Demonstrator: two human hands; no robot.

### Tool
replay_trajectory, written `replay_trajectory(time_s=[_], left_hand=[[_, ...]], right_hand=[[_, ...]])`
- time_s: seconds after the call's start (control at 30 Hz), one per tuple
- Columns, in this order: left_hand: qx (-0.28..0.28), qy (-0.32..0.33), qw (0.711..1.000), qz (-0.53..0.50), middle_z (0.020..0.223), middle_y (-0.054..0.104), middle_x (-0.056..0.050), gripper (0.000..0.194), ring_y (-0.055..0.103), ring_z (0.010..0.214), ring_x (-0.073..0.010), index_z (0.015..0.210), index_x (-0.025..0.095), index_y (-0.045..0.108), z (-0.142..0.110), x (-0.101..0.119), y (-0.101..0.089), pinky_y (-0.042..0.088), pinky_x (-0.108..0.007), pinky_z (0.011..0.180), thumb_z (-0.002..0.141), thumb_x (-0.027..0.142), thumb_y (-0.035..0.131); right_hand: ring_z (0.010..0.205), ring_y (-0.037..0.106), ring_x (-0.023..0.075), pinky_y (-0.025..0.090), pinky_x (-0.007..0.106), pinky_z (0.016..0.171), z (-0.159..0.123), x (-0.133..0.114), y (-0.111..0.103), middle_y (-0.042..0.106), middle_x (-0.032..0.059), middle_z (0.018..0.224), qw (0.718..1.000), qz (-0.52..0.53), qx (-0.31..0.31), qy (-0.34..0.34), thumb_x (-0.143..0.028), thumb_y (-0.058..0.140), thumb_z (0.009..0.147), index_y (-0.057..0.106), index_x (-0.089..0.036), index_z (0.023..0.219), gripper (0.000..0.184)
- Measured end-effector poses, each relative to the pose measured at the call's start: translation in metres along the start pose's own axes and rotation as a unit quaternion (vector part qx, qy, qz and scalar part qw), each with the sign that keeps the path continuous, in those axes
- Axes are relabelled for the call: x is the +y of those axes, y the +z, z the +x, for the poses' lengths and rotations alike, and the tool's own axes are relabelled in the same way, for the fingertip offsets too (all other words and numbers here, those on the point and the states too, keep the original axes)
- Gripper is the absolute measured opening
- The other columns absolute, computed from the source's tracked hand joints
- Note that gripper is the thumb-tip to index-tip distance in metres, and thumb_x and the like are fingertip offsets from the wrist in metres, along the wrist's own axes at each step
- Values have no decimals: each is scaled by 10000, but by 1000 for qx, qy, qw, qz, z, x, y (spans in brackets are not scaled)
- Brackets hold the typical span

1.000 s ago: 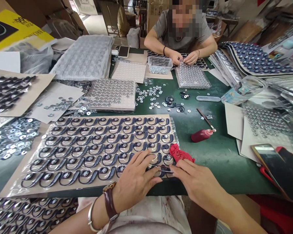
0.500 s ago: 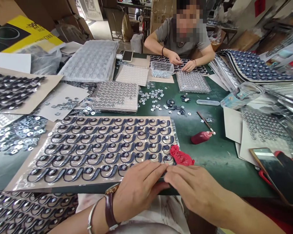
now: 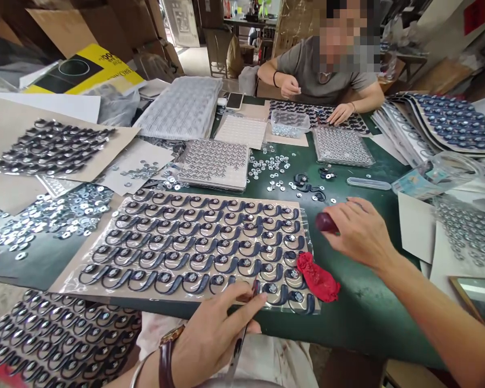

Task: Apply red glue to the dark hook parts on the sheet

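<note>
1. A sheet of hook-shaped parts (image 3: 194, 248) lies on the desk (image 3: 359, 307), at its near edge.
2. A crumpled cloth (image 3: 318, 279) rests on the sheet's near right corner.
3. Loose washers (image 3: 270, 167) lie behind the sheet.
4. A clear tub (image 3: 289, 123) stands farther back.

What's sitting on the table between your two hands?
In the head view, a crumpled red cloth lies between the left hand and the right hand, overlapping the near right corner of the sheet of black hooks.

L hand (image 3: 214, 337) pinching, R hand (image 3: 358, 229) gripping.
</note>
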State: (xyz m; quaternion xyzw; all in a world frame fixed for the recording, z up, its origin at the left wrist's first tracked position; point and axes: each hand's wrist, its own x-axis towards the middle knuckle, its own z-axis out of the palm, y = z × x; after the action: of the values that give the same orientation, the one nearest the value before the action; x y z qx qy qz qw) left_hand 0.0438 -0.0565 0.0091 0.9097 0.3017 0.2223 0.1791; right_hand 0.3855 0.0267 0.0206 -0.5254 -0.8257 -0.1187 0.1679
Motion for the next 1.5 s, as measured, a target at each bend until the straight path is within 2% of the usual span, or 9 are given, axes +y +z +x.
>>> replay_trajectory(time_s=[0.07, 0.13, 0.27, 0.3, 0.37, 0.57, 1.07, 1.37, 1.5], left_hand=[[23, 36, 999, 24, 1062, 639, -111, 322, 629, 964, -152, 1267, 128, 523, 4, 0, 6, 565, -249, 795, 964, 211, 452], [40, 80, 995, 41, 1047, 666, -92, 298, 631, 982, -160, 1219, 110, 561, 8, -1, 10, 557, -285, 860, 940, 206, 514], [50, 148, 985, 70, 1109, 677, -91, 305, 615, 1086, -211, 1175, 88, 598, 13, -1, 14, 522, -374, 964, 891, 199, 600], [51, 156, 983, 76, 1111, 680, -93, 298, 620, 1084, -214, 1165, 83, 604, 13, -1, 15, 524, -374, 964, 891, 201, 599], [50, 169, 981, 76, 1106, 687, -99, 278, 635, 1065, -215, 1144, 66, 616, 14, 0, 16, 534, -363, 953, 900, 194, 579], [37, 168, 983, 61, 1097, 692, -108, 237, 658, 1028, -213, 1098, 53, 635, 20, 0, 21, 558, -355, 923, 916, 170, 539], [50, 152, 984, 77, 1016, 719, -103, 192, 687, 950, -203, 1028, 70, 666, 25, 7, 22, 584, -339, 862, 902, 166, 558], [39, 152, 985, 79, 1014, 717, -113, 203, 683, 963, -208, 1016, 62, 670, 25, 8, 20, 570, -354, 896, 920, 166, 524], [40, 151, 985, 72, 1026, 713, -120, 207, 683, 966, -214, 1027, 52, 667, 25, 8, 20, 578, -347, 873, 917, 157, 526]], right_hand=[[751, 627, 251, 495, 430, 800, 7, -23, -5, 662, 98, 758, 985, 118, 109, 65, -400, 673, 779, 609, -165, 788, 243], [547, 591, 165, 508, 313, 581, 7, -50, -1, 648, 38, 649, 934, 319, 99, 125, -416, 627, 826, 594, -185, 738, 249], [423, 566, 126, 408, 217, 380, -5, -88, 22, 644, 8, 571, 717, 632, 1, 295, -454, 488, 922, 605, -177, 872, 305], [409, 559, 123, 389, 207, 357, -9, -92, 27, 646, 9, 566, 679, 664, -9, 313, -477, 509, 905, 605, -173, 871, 321], [408, 567, 124, 392, 198, 346, -13, -97, 32, 658, 13, 570, 643, 693, -19, 326, -485, 588, 854, 605, -166, 843, 320], [502, 678, 181, 534, 248, 485, -15, -101, 25, 682, 10, 561, 681, 677, -23, 278, -351, 650, 829, 605, -177, 832, 180], [481, 583, 137, 479, 252, 491, -21, -104, 37, 646, 12, 592, 839, 520, -4, 160, -313, 698, 752, 610, -177, 739, 163], [508, 590, 141, 478, 256, 502, -21, -104, 37, 665, 29, 646, 857, 495, 23, 141, -315, 687, 766, 599, -181, 722, 166], [452, 554, 136, 463, 256, 471, -23, -105, 37, 616, -2, 537, 853, 492, 11, 174, -326, 677, 778, 602, -180, 767, 164]])
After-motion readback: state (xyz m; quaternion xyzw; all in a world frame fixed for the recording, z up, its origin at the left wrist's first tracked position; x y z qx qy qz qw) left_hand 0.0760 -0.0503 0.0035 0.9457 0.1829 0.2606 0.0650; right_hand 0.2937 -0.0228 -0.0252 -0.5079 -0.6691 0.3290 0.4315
